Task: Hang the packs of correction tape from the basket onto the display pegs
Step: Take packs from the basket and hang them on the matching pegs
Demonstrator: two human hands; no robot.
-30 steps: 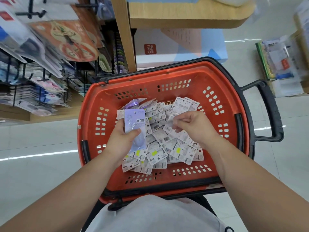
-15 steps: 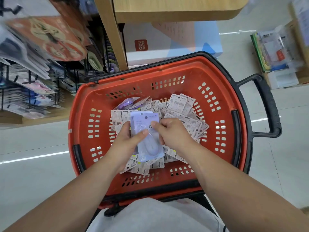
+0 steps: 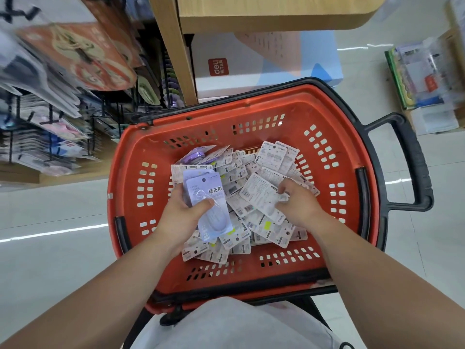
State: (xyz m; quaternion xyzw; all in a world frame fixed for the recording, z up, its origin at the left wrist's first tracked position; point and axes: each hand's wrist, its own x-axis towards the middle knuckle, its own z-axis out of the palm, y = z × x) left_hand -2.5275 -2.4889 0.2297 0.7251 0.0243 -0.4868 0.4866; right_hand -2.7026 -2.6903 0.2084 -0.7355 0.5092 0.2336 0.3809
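Red perforated plastic basket [image 3: 130, 197] with black handle, centre of frame. Inside: loose heap of white-backed correction tape packs [image 3: 239, 217], piled over the basket floor.
Left hand [image 3: 180, 217], centre left: curled around a small stack of lilac-fronted correction tape packs [image 3: 210, 207], thumb across the front, held over the heap.
Right hand [image 3: 300, 206], centre right: pinching one white card pack [image 3: 261, 195], printed back up, at the heap's top.
Black wire display pegs [image 3: 50, 114], upper left: blurred, seemingly loaded with hanging goods.
Pale wooden shelf [image 3: 276, 18], top centre; white-and-blue box [image 3: 264, 64] beneath.
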